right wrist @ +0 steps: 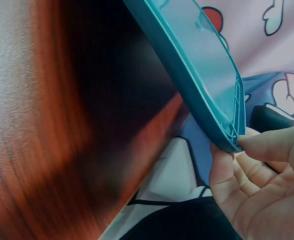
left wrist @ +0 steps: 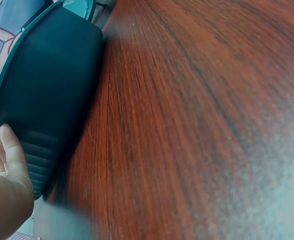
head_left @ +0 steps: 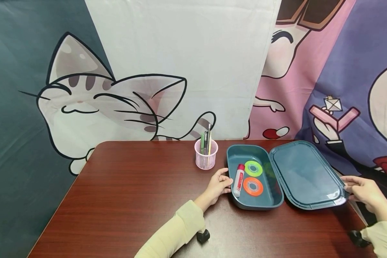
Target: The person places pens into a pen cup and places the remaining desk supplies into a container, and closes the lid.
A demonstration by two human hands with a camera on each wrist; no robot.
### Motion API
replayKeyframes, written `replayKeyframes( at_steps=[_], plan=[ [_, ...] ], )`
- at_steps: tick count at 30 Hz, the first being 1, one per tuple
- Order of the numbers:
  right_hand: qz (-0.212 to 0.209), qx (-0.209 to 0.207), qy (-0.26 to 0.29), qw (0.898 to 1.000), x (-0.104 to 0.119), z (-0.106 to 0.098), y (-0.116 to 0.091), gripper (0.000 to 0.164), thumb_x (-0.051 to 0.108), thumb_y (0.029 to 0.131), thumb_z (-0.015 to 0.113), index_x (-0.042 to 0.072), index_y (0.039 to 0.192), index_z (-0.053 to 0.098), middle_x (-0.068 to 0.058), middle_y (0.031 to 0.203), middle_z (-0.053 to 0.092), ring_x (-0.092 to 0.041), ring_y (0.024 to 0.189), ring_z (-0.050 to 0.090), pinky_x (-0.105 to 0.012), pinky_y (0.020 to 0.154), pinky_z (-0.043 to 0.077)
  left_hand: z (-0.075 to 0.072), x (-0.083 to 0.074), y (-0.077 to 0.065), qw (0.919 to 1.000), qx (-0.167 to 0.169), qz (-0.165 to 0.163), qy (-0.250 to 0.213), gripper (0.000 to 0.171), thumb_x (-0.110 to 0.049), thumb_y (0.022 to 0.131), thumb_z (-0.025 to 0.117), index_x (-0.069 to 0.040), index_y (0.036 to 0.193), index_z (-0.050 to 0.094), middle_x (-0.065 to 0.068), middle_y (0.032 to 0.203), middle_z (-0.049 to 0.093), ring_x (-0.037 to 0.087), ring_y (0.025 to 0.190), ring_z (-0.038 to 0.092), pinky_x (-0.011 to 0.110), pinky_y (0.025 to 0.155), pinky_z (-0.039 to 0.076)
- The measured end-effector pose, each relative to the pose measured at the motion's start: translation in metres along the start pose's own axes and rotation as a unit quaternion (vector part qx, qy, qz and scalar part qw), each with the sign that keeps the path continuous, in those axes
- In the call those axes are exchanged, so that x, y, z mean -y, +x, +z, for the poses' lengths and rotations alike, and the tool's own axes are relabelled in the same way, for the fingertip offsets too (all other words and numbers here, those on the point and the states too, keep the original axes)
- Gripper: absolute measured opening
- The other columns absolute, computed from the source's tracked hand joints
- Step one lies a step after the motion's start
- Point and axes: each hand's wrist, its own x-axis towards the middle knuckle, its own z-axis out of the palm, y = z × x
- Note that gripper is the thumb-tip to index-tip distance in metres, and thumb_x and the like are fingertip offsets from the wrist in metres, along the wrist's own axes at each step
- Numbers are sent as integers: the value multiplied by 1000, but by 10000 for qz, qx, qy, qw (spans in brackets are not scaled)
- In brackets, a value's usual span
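Note:
A dark teal plastic box (head_left: 275, 195) stands on the table with its top uncovered. Inside it lie a white glue stick (head_left: 239, 181) with a red cap, a green tape roll (head_left: 253, 168) and an orange tape roll (head_left: 253, 186). At the box's left side, my left hand (head_left: 216, 186) holds the rim and wall, seen also in the left wrist view. My right hand (head_left: 364, 191) pinches the near right corner of the teal lid (head_left: 306, 172). That lid sits beside the box's right edge, its held corner raised off the table in the right wrist view.
Behind the left hand stands a pink mesh pen cup (head_left: 205, 161) with several pens. The brown wooden table (head_left: 132, 200) ends at a back edge against a cartoon-printed cloth (head_left: 180, 43). The lid reaches over the table's right edge.

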Motion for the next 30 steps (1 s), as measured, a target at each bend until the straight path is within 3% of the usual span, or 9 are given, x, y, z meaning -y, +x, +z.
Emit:
replayKeyframes(
  at_steps=[5,9,15,17,18,19,24,25,30],
  plan=[
    [-435,-310,-107,9985,-63,-10,37,36,9,87,50,37,110,50,34,79,51,-1,63,58,-27,50,49,1,-3,-3,10000,3,-1,35,51,2,82,53,2,130,33,-3,74,50,5,59,50,16,52,45],
    [-676,-571,-404,9953,-66,-14,44,36,15,88,51,26,122,49,39,81,47,0,63,58,-25,51,49,0,-2,-2,10000,2,5,37,51,2,82,53,2,130,33,-3,74,50,5,59,50,16,52,45],
    [-797,-723,-582,9925,-8,-15,20,33,17,89,51,43,109,49,34,76,55,1,57,58,-29,44,47,0,0,-1,10000,5,9,24,51,2,82,53,1,130,34,-3,74,50,5,59,50,16,52,46],
    [-830,-699,-742,9913,24,-13,4,33,17,89,50,32,118,51,11,79,67,0,54,58,-30,45,47,0,0,-1,10000,-3,5,14,51,2,82,53,1,130,34,-3,74,50,5,59,50,16,52,46],
    [-868,-730,-814,9902,36,-11,-1,31,18,90,49,31,118,51,10,79,67,0,52,57,-30,44,46,-1,0,-1,10000,0,8,13,51,2,82,53,1,130,34,-3,74,50,5,59,50,16,52,46],
    [-881,-748,-877,9894,50,-9,-7,32,16,89,49,19,121,52,-2,82,69,-1,51,57,-28,44,46,-1,0,-1,10000,3,11,19,51,2,82,53,1,130,34,-3,74,50,5,59,50,16,52,46],
    [-883,-1082,-1041,9847,96,3,-29,28,10,88,50,12,115,57,-4,77,68,5,50,51,-19,44,43,-1,0,-1,10000,5,15,18,51,1,82,54,1,130,34,-3,75,50,5,60,50,17,53,46],
    [-870,-1105,-1149,9834,107,6,-34,29,7,87,50,2,115,55,-15,80,66,6,51,50,-18,45,43,-1,0,-1,10000,2,15,16,51,1,82,54,0,130,34,-3,75,50,5,60,50,17,53,46],
    [-928,-1197,-1862,9708,142,13,-48,31,6,86,49,-9,113,50,-15,79,64,6,51,46,-18,44,40,0,-1,-3,10000,-4,3,-36,51,1,82,54,0,129,35,-3,75,50,6,60,50,17,53,46]
  ],
)
